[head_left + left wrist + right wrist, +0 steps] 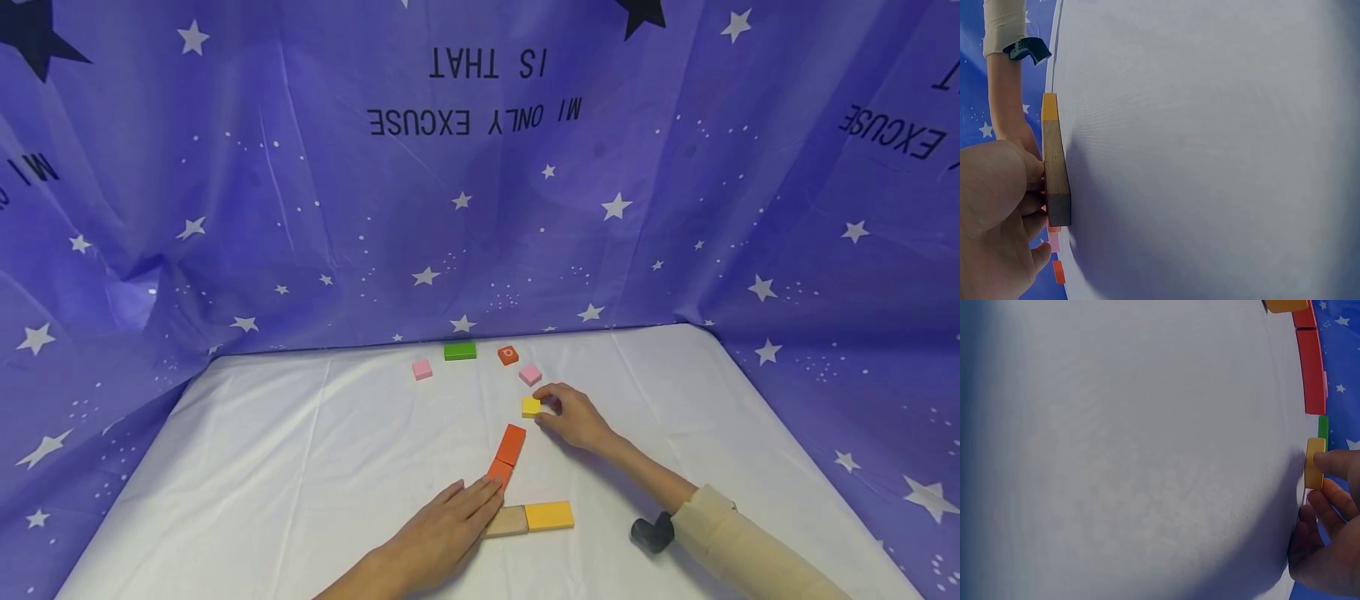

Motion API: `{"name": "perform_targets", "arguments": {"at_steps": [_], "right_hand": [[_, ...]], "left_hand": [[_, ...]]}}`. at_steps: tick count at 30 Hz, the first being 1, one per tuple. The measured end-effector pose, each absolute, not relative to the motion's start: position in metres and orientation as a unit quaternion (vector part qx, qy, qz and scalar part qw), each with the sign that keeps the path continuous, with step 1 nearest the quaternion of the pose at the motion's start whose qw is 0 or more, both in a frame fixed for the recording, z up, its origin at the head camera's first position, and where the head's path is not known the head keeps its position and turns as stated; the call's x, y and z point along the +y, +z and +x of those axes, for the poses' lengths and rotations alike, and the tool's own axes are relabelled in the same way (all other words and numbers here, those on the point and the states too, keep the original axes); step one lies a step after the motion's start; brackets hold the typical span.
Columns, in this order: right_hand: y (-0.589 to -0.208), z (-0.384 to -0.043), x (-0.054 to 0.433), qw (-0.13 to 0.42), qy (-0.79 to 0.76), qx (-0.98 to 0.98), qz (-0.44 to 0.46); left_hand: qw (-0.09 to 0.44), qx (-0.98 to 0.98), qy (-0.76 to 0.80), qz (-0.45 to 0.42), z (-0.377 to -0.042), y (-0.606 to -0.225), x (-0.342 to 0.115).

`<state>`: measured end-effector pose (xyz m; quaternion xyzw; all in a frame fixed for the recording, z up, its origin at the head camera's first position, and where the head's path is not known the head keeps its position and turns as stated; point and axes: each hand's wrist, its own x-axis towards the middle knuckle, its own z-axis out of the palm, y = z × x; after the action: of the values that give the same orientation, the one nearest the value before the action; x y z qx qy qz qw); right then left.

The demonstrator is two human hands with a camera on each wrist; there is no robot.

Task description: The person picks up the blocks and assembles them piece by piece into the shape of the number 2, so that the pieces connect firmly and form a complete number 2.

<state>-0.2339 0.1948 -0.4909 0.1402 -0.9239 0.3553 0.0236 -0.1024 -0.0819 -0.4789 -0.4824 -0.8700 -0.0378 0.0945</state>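
In the head view, a small yellow block (531, 407) lies on the white cloth, pinched at its right side between the thumb and a finger of my right hand (576, 417). My left hand (446, 533) lies with fairly straight fingers on the nearer of two red-orange blocks (512, 444), which form a slanted line end to end. Beside that hand, a bare wooden block (506, 522) meets a yellow-orange block (549, 516), and the hand covers its left end. The left wrist view shows the wooden block's side (1055, 156) close to the fingers.
Farther back sit a green block (460, 352), two pink blocks (422, 369) and an orange block (508, 355) with a pale mark. A purple star-printed curtain (465, 250) borders the table at the back and sides. A dark object (652, 533) is at my right sleeve.
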Motion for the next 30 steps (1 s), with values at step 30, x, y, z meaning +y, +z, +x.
{"name": "perform_targets", "arguments": {"at_steps": [30], "right_hand": [[-0.486, -0.225, 0.182, 0.014, 0.358, -0.915, 0.185]], "left_hand": [[0.103, -0.867, -0.036, -0.486, -0.102, -0.478, -0.083]]}}
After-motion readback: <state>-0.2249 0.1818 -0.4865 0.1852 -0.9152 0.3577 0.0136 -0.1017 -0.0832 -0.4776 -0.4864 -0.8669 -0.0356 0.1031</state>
